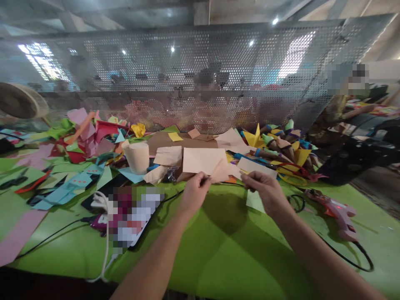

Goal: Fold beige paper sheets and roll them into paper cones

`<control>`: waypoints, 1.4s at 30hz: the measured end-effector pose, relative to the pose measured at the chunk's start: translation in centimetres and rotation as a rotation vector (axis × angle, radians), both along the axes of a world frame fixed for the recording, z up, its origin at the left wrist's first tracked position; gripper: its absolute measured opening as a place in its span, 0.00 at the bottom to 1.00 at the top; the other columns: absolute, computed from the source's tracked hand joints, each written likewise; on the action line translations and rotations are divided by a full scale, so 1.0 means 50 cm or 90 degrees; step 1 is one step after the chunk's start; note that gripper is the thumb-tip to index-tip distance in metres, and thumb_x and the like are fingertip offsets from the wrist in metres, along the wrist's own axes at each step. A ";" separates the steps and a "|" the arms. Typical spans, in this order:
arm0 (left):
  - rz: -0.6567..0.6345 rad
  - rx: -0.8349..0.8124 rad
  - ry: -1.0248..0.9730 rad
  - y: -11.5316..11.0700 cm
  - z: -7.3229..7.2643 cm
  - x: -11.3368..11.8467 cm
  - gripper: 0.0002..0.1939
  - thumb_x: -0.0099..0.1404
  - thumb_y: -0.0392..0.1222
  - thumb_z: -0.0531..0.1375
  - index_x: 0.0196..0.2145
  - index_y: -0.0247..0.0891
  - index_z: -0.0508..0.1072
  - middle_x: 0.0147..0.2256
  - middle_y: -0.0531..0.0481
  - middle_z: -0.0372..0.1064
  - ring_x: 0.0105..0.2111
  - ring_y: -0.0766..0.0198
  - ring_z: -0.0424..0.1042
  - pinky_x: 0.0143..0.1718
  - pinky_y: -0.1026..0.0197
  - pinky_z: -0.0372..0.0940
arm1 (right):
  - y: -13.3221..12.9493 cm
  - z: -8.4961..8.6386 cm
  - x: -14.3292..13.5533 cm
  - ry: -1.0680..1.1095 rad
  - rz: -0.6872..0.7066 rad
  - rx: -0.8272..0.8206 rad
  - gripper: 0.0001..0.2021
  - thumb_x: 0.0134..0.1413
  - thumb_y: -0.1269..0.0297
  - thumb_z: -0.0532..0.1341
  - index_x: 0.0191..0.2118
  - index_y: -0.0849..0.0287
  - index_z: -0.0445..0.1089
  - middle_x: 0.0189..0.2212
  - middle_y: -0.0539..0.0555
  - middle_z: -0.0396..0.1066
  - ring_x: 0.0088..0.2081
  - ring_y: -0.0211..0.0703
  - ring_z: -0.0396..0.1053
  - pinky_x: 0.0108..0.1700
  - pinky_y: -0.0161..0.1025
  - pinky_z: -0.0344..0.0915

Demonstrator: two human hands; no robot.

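Over the green table [231,250], my left hand [197,189] pinches a pale peach piece of paper [219,170], which looks folded or creased. My right hand [262,188] is closed at the fingertips on a pale paper edge [235,171] just to its right. Whether both hands hold one sheet or two, I cannot tell. Behind the paper stands a cream rectangular card [203,159]. A pale green paper [255,201] lies partly beneath my right hand. To the right of that hand rests a pink glue gun [337,212] with a lit red light.
A phone [143,218], cables and a white cup [138,158] stand on the left. Coloured paper scraps [84,137] heap at the back left, paper cones [281,143] at the back right. Behind rises a perforated metal screen [187,62]; another person's arm [359,111] shows far right.
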State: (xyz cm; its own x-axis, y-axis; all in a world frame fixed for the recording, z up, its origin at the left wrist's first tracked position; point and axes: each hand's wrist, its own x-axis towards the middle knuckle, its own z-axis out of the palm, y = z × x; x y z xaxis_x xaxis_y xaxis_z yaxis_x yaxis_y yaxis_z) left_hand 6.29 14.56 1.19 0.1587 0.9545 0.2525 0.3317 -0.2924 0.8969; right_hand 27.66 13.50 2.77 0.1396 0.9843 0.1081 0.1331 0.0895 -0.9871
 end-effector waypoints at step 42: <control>0.233 0.124 0.538 0.105 0.031 -0.051 0.15 0.69 0.34 0.51 0.39 0.40 0.78 0.38 0.41 0.79 0.44 0.53 0.75 0.51 0.52 0.58 | 0.033 -0.034 0.035 -0.044 -0.089 0.113 0.25 0.44 0.38 0.65 0.25 0.59 0.69 0.19 0.50 0.67 0.22 0.37 0.58 0.25 0.35 0.54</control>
State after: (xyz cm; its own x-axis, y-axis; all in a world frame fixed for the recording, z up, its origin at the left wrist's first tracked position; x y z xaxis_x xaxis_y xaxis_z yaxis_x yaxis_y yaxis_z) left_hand 3.72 19.81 2.75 0.0608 0.9342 0.3514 0.9512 -0.1609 0.2632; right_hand 29.40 15.17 1.05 0.2589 0.9206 0.2924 0.2226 0.2377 -0.9455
